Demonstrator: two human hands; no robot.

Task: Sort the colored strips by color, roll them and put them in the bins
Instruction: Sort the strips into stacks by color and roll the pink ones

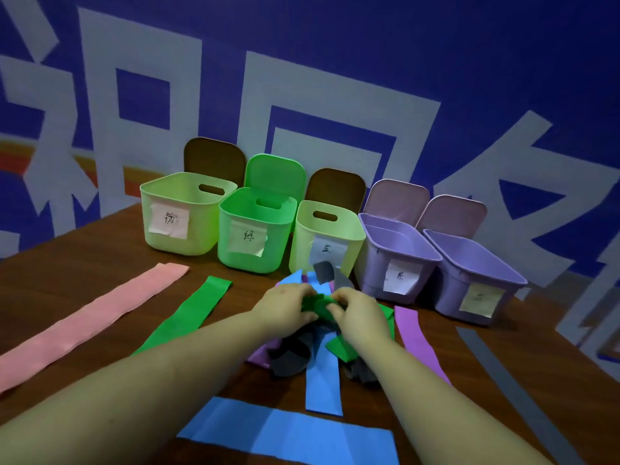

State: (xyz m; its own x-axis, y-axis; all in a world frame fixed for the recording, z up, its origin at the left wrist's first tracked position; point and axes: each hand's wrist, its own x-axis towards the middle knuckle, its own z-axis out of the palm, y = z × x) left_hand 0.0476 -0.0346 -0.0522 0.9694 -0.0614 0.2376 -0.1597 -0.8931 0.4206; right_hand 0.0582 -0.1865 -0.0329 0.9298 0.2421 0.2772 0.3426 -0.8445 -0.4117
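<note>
a bunched green strip (317, 305) is pinched crosswise between the left hand (285, 305) and right hand (357, 312), just before the bins (251, 229), bare table (84, 273) at left.

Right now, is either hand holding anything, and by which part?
Both hands, left hand and right hand, pinch a bunched green strip between them, one at each side of the bunch, above the mixed pile.

left hand (285, 305) + right hand (357, 308): pinch green strip (317, 305) | over mixed strip pile (295, 355) | five bins (253, 229) behind on table (84, 273)
</note>
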